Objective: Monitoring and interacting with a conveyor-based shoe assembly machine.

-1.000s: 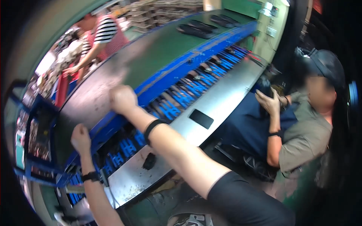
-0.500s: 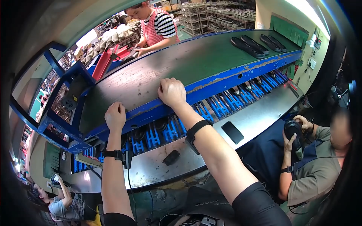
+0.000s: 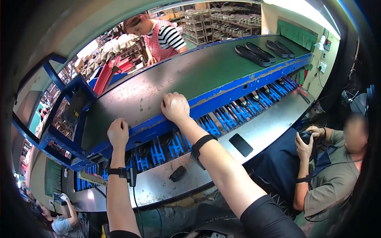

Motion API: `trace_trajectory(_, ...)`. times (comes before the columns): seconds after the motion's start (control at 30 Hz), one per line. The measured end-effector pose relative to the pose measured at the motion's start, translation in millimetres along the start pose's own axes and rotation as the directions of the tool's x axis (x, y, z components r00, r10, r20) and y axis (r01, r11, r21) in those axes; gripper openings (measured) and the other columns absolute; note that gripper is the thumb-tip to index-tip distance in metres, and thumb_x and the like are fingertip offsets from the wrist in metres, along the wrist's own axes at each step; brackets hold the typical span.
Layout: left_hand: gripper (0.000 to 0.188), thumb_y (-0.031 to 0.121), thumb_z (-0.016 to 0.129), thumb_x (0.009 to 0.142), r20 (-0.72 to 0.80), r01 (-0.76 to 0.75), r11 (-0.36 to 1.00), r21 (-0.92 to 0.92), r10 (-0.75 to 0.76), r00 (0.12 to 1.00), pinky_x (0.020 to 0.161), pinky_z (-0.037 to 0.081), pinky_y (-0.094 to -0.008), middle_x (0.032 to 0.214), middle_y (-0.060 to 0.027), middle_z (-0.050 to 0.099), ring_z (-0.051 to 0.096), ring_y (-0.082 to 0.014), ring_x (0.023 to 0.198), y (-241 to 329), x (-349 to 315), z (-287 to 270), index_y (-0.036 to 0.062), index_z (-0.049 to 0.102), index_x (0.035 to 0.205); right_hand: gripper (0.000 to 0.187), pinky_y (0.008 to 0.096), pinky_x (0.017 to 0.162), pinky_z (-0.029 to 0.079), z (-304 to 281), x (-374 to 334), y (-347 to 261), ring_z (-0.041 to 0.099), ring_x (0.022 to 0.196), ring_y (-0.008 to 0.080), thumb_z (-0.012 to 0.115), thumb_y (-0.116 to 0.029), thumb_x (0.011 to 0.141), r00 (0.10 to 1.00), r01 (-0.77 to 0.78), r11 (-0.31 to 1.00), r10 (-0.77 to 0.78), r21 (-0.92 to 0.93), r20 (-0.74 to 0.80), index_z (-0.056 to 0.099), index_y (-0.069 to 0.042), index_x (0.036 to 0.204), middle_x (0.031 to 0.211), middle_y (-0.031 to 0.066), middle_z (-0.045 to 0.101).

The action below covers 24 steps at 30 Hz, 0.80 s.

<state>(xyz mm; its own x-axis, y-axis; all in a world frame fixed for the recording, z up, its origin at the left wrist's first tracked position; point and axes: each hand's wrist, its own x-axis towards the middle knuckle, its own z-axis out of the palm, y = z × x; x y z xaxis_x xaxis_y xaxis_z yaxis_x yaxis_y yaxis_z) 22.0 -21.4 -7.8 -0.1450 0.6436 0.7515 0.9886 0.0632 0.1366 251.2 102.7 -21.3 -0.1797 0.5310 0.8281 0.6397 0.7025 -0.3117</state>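
Note:
My left hand [image 3: 118, 134], loosely curled, rests at the near edge of the dark green conveyor belt [image 3: 190, 77], by its blue frame rail [image 3: 216, 94]. Farther right along that same edge lies my right hand [image 3: 176, 107], its fingers folded into a loose fist. No object shows in either hand, though the palms are hidden. Two pairs of black shoe soles lie on the belt at the far right, a front pair [image 3: 254, 54] and one behind it [image 3: 280, 49]. Below the belt runs a row of blue racks [image 3: 222, 121] with dark shoe parts on some.
A metal ledge [image 3: 204, 168] in front of me bears a black phone [image 3: 241, 145] and a crumpled black lump [image 3: 177, 173]. Blue framing [image 3: 59, 131] stands at left. A co-worker [image 3: 329, 166] sits close on the right; another [image 3: 158, 37] stands across the belt.
The view has shifted slightly; my hands stay at the belt edge. The person across has leaned lower, and the co-worker on the right has turned the black item in their hands.

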Motion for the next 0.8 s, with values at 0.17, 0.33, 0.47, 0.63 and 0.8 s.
trace_trajectory(0.17, 0.013, 0.013, 0.058, 0.087, 0.025, 0.001, 1.000, 0.001, -0.001, 1.000, 0.071, 0.051, -0.0442, 0.082, -0.0142, 0.066, 0.064, -0.0346, 0.079, 1.4, 4.7, -1.8, 0.0038, 0.067, 0.086, 0.013, 0.0420, 0.071, 0.051, -3.6, 4.6, 1.0, 0.063, 0.075, 0.0289, 0.065, -0.017, 0.075, 1.000, -0.028, 0.999, 0.027, 0.039, 0.009, 0.063, -0.006, 0.070, 0.073, 0.0108, 0.065)
trace_trajectory(0.33, 0.015, 0.012, 0.057, 0.089, 0.002, -0.014, 1.000, -0.021, 0.014, 1.000, 0.071, 0.052, -0.0385, 0.083, -0.0156, 0.068, 0.067, -0.0323, 0.075, -4.2, 1.8, 2.6, 0.0025, 0.069, 0.090, 0.012, 0.0420, 0.070, 0.050, 2.1, 4.5, 2.8, 0.063, 0.072, 0.0291, 0.064, -0.016, 0.074, 1.000, -0.024, 0.998, 0.025, 0.061, -0.011, 0.062, -0.006, 0.068, 0.071, 0.0109, 0.064)
trace_trajectory(0.47, 0.014, 0.012, 0.058, 0.088, 0.015, -0.005, 1.000, -0.003, 0.005, 1.000, 0.070, 0.051, -0.0403, 0.082, -0.0148, 0.067, 0.066, -0.0323, 0.075, -0.2, 3.1, 0.6, 0.0029, 0.069, 0.089, 0.012, 0.0414, 0.069, 0.050, -0.2, 2.3, 2.0, 0.063, 0.072, 0.0286, 0.064, -0.016, 0.074, 0.999, -0.044, 0.998, 0.044, 0.043, 0.011, 0.062, -0.006, 0.067, 0.070, 0.0103, 0.064)
trace_trajectory(0.63, 0.013, 0.010, 0.058, 0.087, 0.037, 0.001, 0.999, -0.042, 0.000, 0.999, 0.071, 0.051, -0.0419, 0.083, -0.0146, 0.068, 0.065, -0.0341, 0.077, 3.7, 4.1, 3.9, 0.0030, 0.069, 0.088, 0.014, 0.0401, 0.070, 0.050, -0.5, 2.2, 6.1, 0.063, 0.073, 0.0279, 0.065, -0.018, 0.075, 0.998, -0.052, 0.998, 0.051, 0.023, 0.021, 0.062, -0.007, 0.068, 0.071, 0.0090, 0.064)
trace_trajectory(0.8, 0.013, 0.010, 0.058, 0.087, 0.033, 0.001, 1.000, -0.030, 0.000, 0.999, 0.070, 0.051, -0.0413, 0.082, -0.0145, 0.067, 0.065, -0.0339, 0.076, -0.2, 5.1, 1.0, 0.0028, 0.068, 0.089, 0.011, 0.0407, 0.070, 0.050, 1.0, 5.7, 3.4, 0.063, 0.073, 0.0280, 0.064, -0.017, 0.075, 0.999, -0.048, 0.998, 0.047, 0.047, 0.020, 0.062, -0.007, 0.069, 0.070, 0.0094, 0.064)
